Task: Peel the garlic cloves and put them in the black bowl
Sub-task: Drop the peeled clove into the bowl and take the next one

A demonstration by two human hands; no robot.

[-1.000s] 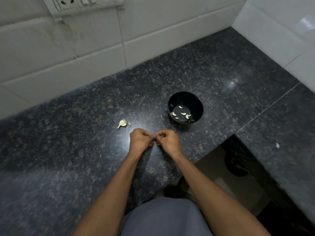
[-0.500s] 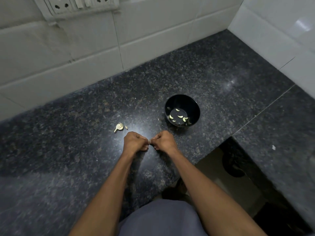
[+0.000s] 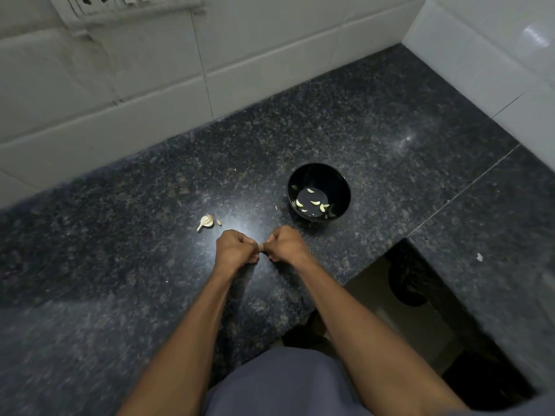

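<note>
My left hand (image 3: 235, 247) and my right hand (image 3: 286, 244) meet fingertip to fingertip just above the dark granite counter (image 3: 375, 121). Both are curled and pinch one small garlic clove (image 3: 261, 249) between them, of which only a sliver shows. The black bowl (image 3: 342, 187) stands just beyond my right hand, with several pale peeled cloves (image 3: 314, 202) at its bottom. A remnant of the garlic bulb (image 3: 206, 221) with its stem lies on the counter to the left of my left hand, and a small loose piece (image 3: 219, 222) lies beside it.
White tiled walls (image 3: 150, 85) close the counter at the back and right, with a switch board (image 3: 126, 4) at top left. The counter is cut away at lower right into a dark opening (image 3: 420, 310). A white speck (image 3: 479, 257) lies on the right slab.
The hands stay together pinching the clove, with only small finger movement. The camera view has shifted slightly; bowl and bulb remnant have not moved.
</note>
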